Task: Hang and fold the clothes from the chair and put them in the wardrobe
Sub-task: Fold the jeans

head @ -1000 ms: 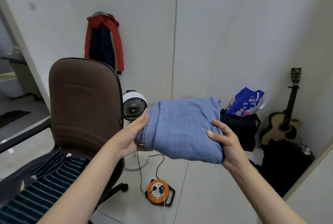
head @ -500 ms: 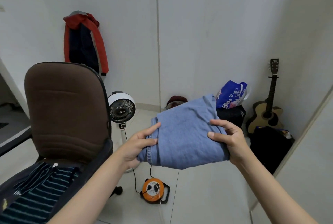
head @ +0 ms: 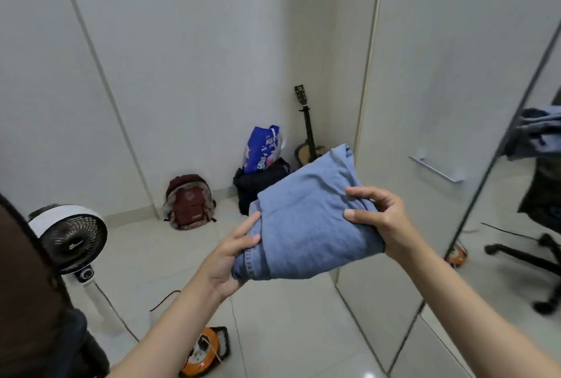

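Folded jeans [head: 309,219] are gripped at centre frame by the left hand [head: 230,256] and right hand [head: 382,222], fingers curled round each end. Folding is judged done; stowing remains (wardrobe door [head: 425,104] at 2 o'clock, closed).

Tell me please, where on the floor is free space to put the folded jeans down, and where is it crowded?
Bare tile lies between the backpack and the cable reel, running right to the mirrored door, below the folded jeans. The corner is crowded: black bag, blue bag, guitar. The fan and its cords fill the left.
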`<control>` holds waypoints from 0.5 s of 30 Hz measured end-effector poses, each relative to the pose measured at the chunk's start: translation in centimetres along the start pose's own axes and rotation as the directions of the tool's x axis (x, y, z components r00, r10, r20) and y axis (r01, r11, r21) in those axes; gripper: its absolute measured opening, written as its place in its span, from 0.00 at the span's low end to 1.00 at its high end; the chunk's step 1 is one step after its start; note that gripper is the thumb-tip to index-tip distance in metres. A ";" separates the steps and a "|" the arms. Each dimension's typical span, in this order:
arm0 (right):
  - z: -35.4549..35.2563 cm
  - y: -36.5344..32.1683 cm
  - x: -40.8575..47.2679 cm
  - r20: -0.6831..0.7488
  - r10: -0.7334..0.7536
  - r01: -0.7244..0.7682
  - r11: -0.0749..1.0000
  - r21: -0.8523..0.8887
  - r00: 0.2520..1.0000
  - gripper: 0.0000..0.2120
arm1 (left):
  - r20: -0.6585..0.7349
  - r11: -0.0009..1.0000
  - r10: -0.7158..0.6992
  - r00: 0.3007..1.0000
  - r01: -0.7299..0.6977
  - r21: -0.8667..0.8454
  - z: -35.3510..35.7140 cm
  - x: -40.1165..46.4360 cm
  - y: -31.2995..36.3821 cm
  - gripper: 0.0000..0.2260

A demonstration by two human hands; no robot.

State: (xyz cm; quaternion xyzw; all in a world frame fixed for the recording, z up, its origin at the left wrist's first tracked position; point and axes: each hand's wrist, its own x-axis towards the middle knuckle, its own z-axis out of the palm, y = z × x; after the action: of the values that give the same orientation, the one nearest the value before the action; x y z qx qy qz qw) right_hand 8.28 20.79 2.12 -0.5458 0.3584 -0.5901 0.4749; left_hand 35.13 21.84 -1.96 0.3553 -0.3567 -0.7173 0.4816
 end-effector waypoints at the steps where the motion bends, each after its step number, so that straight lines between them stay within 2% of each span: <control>1: -0.5 -0.6 -1.4 -0.050 -0.001 0.000 1.000 -0.011 0.999 0.18 | 0.026 0.999 0.012 1.000 -0.012 0.030 0.7 -0.2 0.0 0.32; 3: -1.6 -2.2 -4.5 -0.142 -0.011 0.006 0.999 -0.037 0.990 0.17 | 0.089 0.996 0.028 0.996 -0.035 0.077 2.6 -0.8 0.0 0.33; 6: -3.1 -4.7 -9.4 -0.271 -0.051 0.028 0.996 -0.089 0.961 0.23 | 0.190 0.991 0.057 0.980 -0.078 0.109 6.2 -1.9 -0.1 0.35; 8: -4.2 -6.8 -12.8 -0.356 -0.106 0.063 0.989 -0.130 0.928 0.20 | 0.269 0.990 0.050 0.962 -0.083 0.111 8.9 -2.7 -0.6 0.32; 12: -5.8 -11.4 -19.7 -0.495 -0.218 0.103 0.963 -0.249 0.841 0.15 | 0.447 0.992 -0.018 0.894 -0.038 0.117 14.6 -4.4 -2.5 0.34; 15: -7.3 -14.8 -24.8 -0.581 -0.294 0.115 0.939 -0.325 0.759 0.15 | 0.563 0.993 -0.069 0.824 -0.001 0.122 19.2 -5.7 -4.3 0.32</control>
State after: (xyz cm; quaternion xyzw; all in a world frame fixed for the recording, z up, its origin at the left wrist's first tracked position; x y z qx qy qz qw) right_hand -2.59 48.06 7.44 -0.4160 0.5090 -0.7309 0.1834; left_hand 18.53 31.62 4.79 0.1606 -0.5183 -0.7767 0.3198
